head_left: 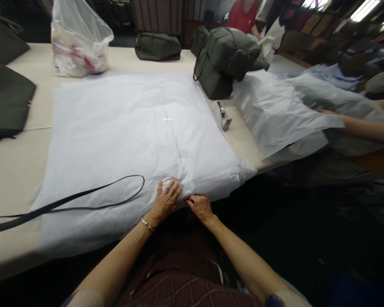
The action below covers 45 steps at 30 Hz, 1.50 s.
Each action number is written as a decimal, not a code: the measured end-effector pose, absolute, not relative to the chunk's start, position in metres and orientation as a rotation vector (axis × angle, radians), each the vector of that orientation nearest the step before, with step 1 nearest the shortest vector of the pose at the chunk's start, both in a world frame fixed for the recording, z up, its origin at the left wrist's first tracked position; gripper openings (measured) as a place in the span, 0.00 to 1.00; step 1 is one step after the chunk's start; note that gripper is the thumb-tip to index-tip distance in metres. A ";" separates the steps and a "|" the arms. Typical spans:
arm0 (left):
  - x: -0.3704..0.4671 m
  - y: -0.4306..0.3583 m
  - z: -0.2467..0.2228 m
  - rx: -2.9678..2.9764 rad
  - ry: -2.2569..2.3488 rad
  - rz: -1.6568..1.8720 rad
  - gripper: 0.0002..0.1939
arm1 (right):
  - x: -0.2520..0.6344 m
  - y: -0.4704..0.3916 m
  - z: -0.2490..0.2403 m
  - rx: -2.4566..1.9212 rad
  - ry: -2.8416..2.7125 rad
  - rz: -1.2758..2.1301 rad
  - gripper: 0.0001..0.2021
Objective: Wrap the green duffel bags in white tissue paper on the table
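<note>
While the white sheet (115, 132) lies spread out on the table (9, 170), with its near edge hanging over the side, the work looks partly done; the big part is laid out quite flat, but wrinkles show by the hands, so the near edge seems to be the bit left to fix; the left hand (167, 201) is open and flat on the sheet, fingers a little apart; the right hand (201, 208) is curled up, pinching the sheet's edge just beside it.
</note>
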<state>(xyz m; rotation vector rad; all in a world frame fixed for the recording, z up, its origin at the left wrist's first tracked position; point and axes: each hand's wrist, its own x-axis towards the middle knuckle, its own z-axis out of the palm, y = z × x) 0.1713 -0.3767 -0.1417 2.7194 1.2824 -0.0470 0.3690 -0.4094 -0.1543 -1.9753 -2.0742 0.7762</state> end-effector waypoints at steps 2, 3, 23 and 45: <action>0.171 -0.376 -0.143 2.728 1.277 -0.054 0.40 | 0.369 -0.406 -0.159 -1.999 -2.062 0.757 0.11; 0.171 -0.376 -0.144 2.733 1.271 -0.057 0.40 | 0.370 -0.406 -0.162 -2.014 -2.054 0.745 0.12; 0.172 -0.376 -0.141 2.741 1.286 -0.035 0.42 | 0.432 -0.458 -0.121 -1.954 -1.484 1.478 0.13; 0.171 -0.377 -0.154 2.591 1.319 0.355 0.21 | 0.341 -0.357 -0.084 -1.399 -0.997 1.803 0.46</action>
